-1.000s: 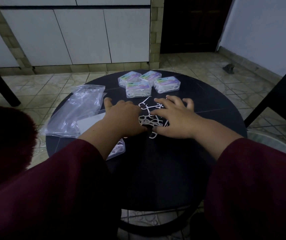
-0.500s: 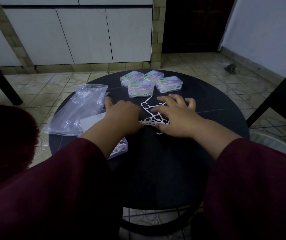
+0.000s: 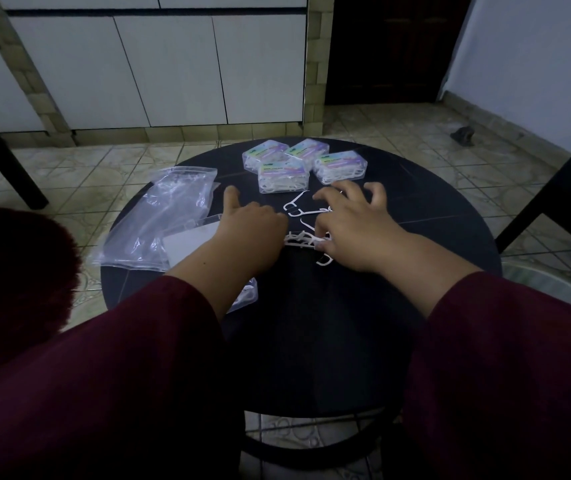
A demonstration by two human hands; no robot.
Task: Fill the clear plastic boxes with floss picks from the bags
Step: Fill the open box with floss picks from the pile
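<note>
White floss picks lie bunched, long axes left-right, between left hand and right hand, fingers curled around them.

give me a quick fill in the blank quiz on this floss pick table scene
1. ____ closed clear boxes sit at the table's far side.
2. The loose floss picks lie ____ the left hand and the right hand.
3. The round table is ____ in colour.
4. The plastic bags lie to the ____ of the hands.

Missing words: four; between; black; left

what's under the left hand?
The left hand rests beside the loose floss picks on the black table. Its palm hides whatever lies beneath; its wrist crosses a clear bag.
</note>
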